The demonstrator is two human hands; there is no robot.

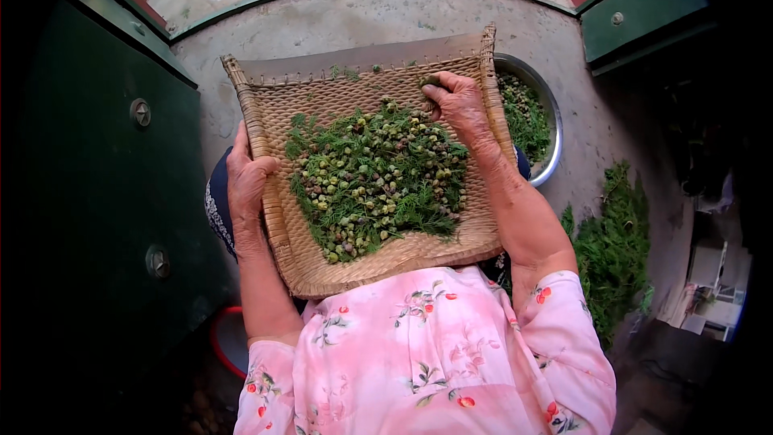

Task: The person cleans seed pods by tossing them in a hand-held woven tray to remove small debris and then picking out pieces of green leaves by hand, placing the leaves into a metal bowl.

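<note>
I see a woven basket (pixel 483 221), tan, shallow, approx. square, w/ a heap of small round cones (pixel 362 185), green to brownish, mixed w/ feathery sprigs (pixel 302 133) mid-basket. It's on the lap, between both hands. My L hand (pixel 248 173) grips the L rim, thumb over the top; my R hand (pixel 460 105) is above the far R corner, thumb + fingers pinched on a dark green bit (pixel 431 80), can't tell exactly what. Bare weave rings the heap, esp. far L & near R. Side rims stand raised; far edge is a smooth strip w/ floor (pixel 354 20) beyond. Tight on R: metal bowl (pixel 554 133) just beside the rim; green door (pixel 88 193) off L
</note>
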